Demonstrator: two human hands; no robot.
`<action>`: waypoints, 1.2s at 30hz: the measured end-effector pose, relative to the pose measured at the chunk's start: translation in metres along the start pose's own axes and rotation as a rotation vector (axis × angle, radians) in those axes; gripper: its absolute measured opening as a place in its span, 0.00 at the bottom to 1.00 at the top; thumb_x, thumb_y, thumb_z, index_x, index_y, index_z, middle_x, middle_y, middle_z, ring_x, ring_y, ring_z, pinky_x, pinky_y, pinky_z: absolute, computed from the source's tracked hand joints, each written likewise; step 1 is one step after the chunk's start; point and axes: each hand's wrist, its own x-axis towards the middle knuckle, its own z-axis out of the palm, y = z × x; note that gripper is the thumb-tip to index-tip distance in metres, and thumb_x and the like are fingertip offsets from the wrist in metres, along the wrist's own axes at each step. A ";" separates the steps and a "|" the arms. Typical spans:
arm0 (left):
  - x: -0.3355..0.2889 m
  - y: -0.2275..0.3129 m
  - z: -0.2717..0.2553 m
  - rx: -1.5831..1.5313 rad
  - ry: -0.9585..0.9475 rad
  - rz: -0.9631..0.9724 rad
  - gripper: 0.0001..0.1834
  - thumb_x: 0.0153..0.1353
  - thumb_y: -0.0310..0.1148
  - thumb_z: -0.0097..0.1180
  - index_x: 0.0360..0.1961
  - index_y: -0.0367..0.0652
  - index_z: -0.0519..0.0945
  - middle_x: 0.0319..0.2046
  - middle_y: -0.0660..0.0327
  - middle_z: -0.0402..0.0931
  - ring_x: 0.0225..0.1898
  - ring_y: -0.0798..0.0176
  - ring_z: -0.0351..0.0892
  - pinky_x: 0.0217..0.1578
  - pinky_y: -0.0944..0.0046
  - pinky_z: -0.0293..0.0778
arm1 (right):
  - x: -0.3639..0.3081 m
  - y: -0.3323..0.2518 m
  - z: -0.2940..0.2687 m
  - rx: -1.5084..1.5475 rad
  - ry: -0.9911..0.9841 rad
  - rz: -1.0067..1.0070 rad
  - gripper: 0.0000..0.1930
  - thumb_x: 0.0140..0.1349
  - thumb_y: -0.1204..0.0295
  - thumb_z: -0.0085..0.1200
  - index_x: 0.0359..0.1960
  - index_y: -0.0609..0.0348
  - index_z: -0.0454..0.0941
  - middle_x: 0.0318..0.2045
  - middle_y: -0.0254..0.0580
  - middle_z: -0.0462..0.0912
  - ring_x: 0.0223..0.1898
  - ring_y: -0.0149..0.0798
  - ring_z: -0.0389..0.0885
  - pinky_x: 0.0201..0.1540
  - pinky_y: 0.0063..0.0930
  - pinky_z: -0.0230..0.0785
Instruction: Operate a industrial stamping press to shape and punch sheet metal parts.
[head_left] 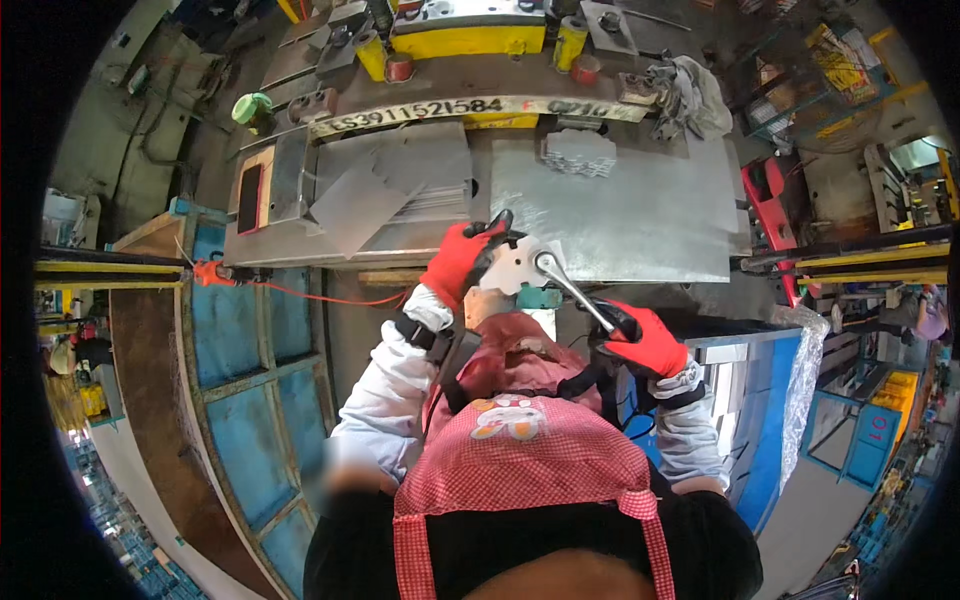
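Observation:
My left hand [460, 262], in a red and black glove, is closed on the left side of a flat metal plate [512, 266] with small holes and a notched outline. My right hand [642, 342], gloved alike, grips the handle of a silver wrench-like tool [578, 294]. The tool's round end overlaps the plate's right part; I cannot tell whether it presses on it. Both hands are in front of the workbench's near edge. Beyond them, a stack of notched metal plates [580, 153] lies on a large sheet-metal surface [640, 215].
Thin metal sheets [385, 185] lie fanned out at left, near a dark phone-like slab [249, 198]. Behind stands a press die with yellow blocks [465, 40]. A grey rag [692, 98] lies at back right. A blue metal frame [235, 330] stands left, a red tool-like bar [772, 215] right.

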 end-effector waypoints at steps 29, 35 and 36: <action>-0.007 -0.103 -0.020 -0.267 0.153 -0.094 0.16 0.64 0.34 0.46 0.46 0.33 0.74 0.43 0.56 0.77 0.42 0.64 0.77 0.47 0.66 0.71 | 0.105 0.063 -0.100 0.565 0.339 0.017 0.22 0.56 0.73 0.50 0.55 0.59 0.68 0.21 0.32 0.76 0.16 0.21 0.67 0.16 0.17 0.60; -0.041 -0.160 -0.047 -0.343 0.462 -0.078 0.16 0.62 0.36 0.49 0.46 0.36 0.75 0.36 0.59 0.77 0.36 0.68 0.76 0.38 0.68 0.71 | 0.057 0.042 -0.035 0.831 0.425 0.046 0.30 0.54 0.77 0.53 0.61 0.56 0.59 0.22 0.29 0.73 0.18 0.21 0.64 0.20 0.15 0.56; -0.045 -0.176 -0.060 -0.360 0.571 0.023 0.14 0.60 0.36 0.52 0.44 0.39 0.77 0.30 0.63 0.77 0.31 0.73 0.74 0.31 0.70 0.71 | 0.047 0.043 -0.026 0.734 0.433 0.060 0.32 0.53 0.78 0.52 0.62 0.56 0.57 0.29 0.32 0.74 0.23 0.22 0.67 0.24 0.16 0.59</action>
